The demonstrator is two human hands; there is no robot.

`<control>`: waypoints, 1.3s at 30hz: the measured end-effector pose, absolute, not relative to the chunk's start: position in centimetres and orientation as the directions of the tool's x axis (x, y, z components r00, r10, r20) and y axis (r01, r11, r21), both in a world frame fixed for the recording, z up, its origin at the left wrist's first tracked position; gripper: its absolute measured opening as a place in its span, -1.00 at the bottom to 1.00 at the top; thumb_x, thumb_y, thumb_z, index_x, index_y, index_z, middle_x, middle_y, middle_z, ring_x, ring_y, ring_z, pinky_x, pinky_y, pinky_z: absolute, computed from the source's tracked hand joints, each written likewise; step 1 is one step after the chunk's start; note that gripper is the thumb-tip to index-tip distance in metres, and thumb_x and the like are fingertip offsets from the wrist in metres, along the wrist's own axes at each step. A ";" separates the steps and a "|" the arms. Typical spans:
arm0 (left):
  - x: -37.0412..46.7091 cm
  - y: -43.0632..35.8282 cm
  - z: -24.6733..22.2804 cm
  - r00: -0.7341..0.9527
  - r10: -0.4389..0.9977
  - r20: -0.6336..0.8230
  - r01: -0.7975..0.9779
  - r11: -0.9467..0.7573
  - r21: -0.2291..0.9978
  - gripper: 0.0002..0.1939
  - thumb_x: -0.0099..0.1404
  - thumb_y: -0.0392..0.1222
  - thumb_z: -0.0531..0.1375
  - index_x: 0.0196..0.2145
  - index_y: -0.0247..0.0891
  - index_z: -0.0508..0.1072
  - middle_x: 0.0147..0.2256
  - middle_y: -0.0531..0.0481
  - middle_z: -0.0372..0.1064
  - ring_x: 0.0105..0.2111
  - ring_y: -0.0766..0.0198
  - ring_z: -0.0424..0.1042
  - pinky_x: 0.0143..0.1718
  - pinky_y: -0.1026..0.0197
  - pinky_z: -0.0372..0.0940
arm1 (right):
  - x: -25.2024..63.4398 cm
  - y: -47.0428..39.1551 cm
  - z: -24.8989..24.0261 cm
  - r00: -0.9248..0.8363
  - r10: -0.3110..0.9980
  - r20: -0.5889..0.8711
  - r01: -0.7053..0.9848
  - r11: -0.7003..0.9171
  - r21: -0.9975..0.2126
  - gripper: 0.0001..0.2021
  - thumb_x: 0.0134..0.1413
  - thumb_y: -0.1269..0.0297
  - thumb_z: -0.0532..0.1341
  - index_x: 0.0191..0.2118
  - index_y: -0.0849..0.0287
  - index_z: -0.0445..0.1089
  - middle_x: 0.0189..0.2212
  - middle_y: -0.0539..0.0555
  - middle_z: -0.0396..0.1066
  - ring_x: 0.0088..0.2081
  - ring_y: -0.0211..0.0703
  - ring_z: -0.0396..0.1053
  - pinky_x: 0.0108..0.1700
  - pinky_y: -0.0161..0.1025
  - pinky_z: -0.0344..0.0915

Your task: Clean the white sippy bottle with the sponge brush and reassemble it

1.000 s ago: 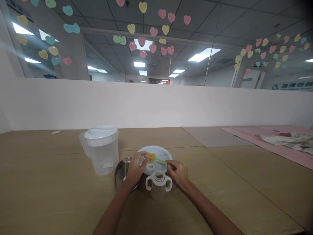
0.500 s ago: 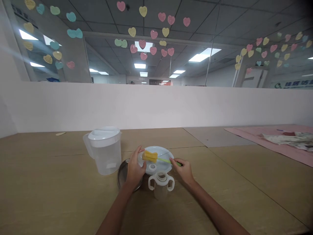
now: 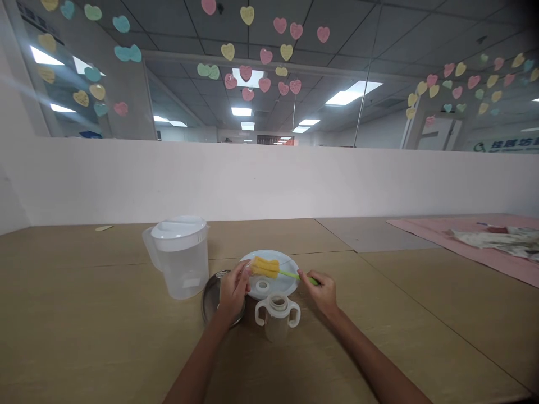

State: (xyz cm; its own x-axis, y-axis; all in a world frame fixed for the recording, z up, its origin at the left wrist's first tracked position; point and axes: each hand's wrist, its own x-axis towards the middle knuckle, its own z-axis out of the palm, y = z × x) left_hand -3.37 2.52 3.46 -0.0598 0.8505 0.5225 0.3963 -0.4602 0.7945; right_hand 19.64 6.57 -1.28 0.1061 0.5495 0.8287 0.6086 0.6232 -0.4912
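Note:
My right hand point(image 3: 322, 290) grips the green handle of a brush whose yellow sponge head point(image 3: 265, 267) points left over a white plate point(image 3: 288, 286). Closed round a small clear piece at the tip of the sponge is my left hand point(image 3: 233, 289); the fingers mostly hide that piece. A white ring point(image 3: 263, 286) lies on the plate. In front of the plate stands a clear cup with two white handles point(image 3: 278, 322), its top open. A round metal dish point(image 3: 209, 303) sits partly beneath my left hand.
A lidded clear plastic pitcher point(image 3: 185, 269) stands left of the metal dish. Far right, a pink cloth point(image 3: 455, 241) bears crumpled fabric point(image 3: 497, 242). A white wall point(image 3: 269, 185) with glass above it rises behind the table point(image 3: 105, 336).
The yellow sponge head and my right hand have shifted slightly to the right. My left fingers have turned and closed in nearer the sponge tip.

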 end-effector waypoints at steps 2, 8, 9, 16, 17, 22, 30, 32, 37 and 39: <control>-3.2 2.5 3.6 -0.078 0.825 0.559 0.421 -0.481 0.769 -0.57 0.23 0.07 0.00 -0.13 -0.30 0.40 -0.52 0.06 0.33 -0.54 0.34 0.29 -0.48 0.30 0.22 | 19.6 6.5 -1.2 0.078 0.550 0.832 0.623 0.625 -0.471 -0.53 0.06 0.08 0.13 -0.75 0.23 0.13 -0.73 -0.09 0.01 -0.63 -0.41 -0.02 -0.52 -0.40 -0.01; -2.9 2.1 3.9 -0.003 0.775 0.632 0.482 -0.552 0.680 -0.64 0.18 0.01 0.09 -0.14 -0.23 0.39 -0.21 -0.05 0.41 -0.24 0.22 0.37 -0.18 0.19 0.28 | 19.1 6.3 -1.5 0.167 0.613 0.772 0.575 0.576 -0.581 -0.51 0.06 0.06 0.10 -0.76 0.21 0.07 -0.72 -0.09 -0.07 -0.61 -0.40 -0.07 -0.52 -0.38 -0.04; -2.9 2.1 3.8 0.019 0.771 0.636 0.481 -0.565 0.671 -0.66 0.18 0.00 0.08 -0.15 -0.23 0.39 -0.20 -0.05 0.40 -0.23 0.21 0.36 -0.17 0.17 0.28 | 19.0 6.3 -1.5 0.204 0.629 0.750 0.558 0.555 -0.617 -0.51 0.05 0.05 0.09 -0.76 0.21 0.06 -0.72 -0.09 -0.09 -0.61 -0.40 -0.08 -0.52 -0.38 -0.05; -4.4 3.0 2.9 -0.298 0.655 0.694 0.495 -0.516 0.699 -0.69 0.20 -0.08 0.04 -0.13 -0.26 0.30 -0.22 -0.06 0.32 -0.22 0.21 0.33 -0.15 0.16 0.27 | 19.4 6.5 -1.4 0.266 0.724 0.636 0.457 0.486 -0.745 -0.53 0.03 0.01 0.07 -0.72 0.18 -0.04 -0.69 -0.09 -0.15 -0.61 -0.39 -0.10 -0.55 -0.38 -0.10; -4.8 3.4 2.8 -0.384 0.615 0.689 0.510 -0.481 0.713 -0.68 0.19 -0.10 0.06 -0.12 -0.27 0.27 -0.22 -0.06 0.29 -0.21 0.21 0.32 -0.14 0.14 0.27 | 19.4 6.5 -1.3 0.284 0.729 0.623 0.442 0.477 -0.759 -0.53 0.03 0.01 0.06 -0.72 0.18 -0.03 -0.69 -0.09 -0.15 -0.61 -0.39 -0.10 -0.55 -0.38 -0.10; -6.9 4.9 2.1 -0.494 0.562 0.663 0.634 -0.289 0.717 -0.54 0.12 -0.17 0.13 -0.01 -0.26 0.21 -0.20 -0.07 0.11 -0.17 0.17 0.24 -0.06 0.03 0.23 | 19.5 6.5 -1.3 0.332 0.720 0.609 0.426 0.462 -0.778 -0.54 0.02 0.00 0.06 -0.71 0.18 0.00 -0.68 -0.08 -0.14 -0.60 -0.39 -0.10 -0.56 -0.38 -0.08; -6.7 5.1 1.2 -0.366 0.732 0.574 0.790 -0.082 0.608 -0.63 0.09 -0.23 0.15 -0.12 -0.30 0.24 -0.17 -0.11 0.05 -0.13 0.09 0.26 -0.10 -0.01 0.27 | 19.5 6.3 -1.3 0.326 0.714 0.620 0.466 0.449 -0.762 -0.55 0.04 0.01 0.04 -0.71 0.19 0.00 -0.69 -0.08 -0.13 -0.59 -0.39 -0.09 -0.56 -0.39 -0.07; -6.6 5.2 1.0 -0.359 0.747 0.560 0.804 -0.058 0.592 -0.67 0.09 -0.24 0.14 -0.16 -0.31 0.21 -0.22 -0.08 0.09 -0.17 0.11 0.29 -0.10 0.00 0.27 | 19.5 6.3 -1.3 0.318 0.706 0.633 0.483 0.454 -0.749 -0.54 0.04 0.01 0.04 -0.71 0.19 0.02 -0.69 -0.07 -0.12 -0.59 -0.39 -0.09 -0.56 -0.39 -0.07; -6.5 5.1 1.1 -0.357 0.739 0.571 0.833 -0.025 0.553 -0.72 0.10 -0.25 0.12 -0.21 -0.30 0.17 -0.25 -0.05 0.12 -0.21 0.13 0.32 -0.15 0.03 0.29 | 19.5 6.4 -1.4 0.306 0.698 0.648 0.502 0.460 -0.732 -0.54 0.05 0.01 0.04 -0.72 0.20 0.05 -0.70 -0.07 -0.10 -0.60 -0.38 -0.08 -0.56 -0.39 -0.06; -6.5 5.1 1.2 -0.353 0.741 0.571 0.837 -0.022 0.546 -0.72 0.10 -0.26 0.12 -0.21 -0.30 0.17 -0.24 -0.07 0.13 -0.21 0.12 0.33 -0.15 0.03 0.29 | 19.5 6.5 -1.5 0.312 0.703 0.640 0.502 0.450 -0.739 -0.54 0.04 0.00 0.04 -0.72 0.20 0.04 -0.70 -0.08 -0.11 -0.60 -0.39 -0.08 -0.56 -0.39 -0.06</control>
State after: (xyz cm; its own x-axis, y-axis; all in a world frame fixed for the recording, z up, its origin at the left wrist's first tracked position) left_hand -6.52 5.06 1.15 -0.3533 0.7408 0.5713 0.8373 -0.0219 0.5463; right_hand 19.47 6.45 -1.48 0.3116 0.7026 0.6397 0.5021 0.4498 -0.7386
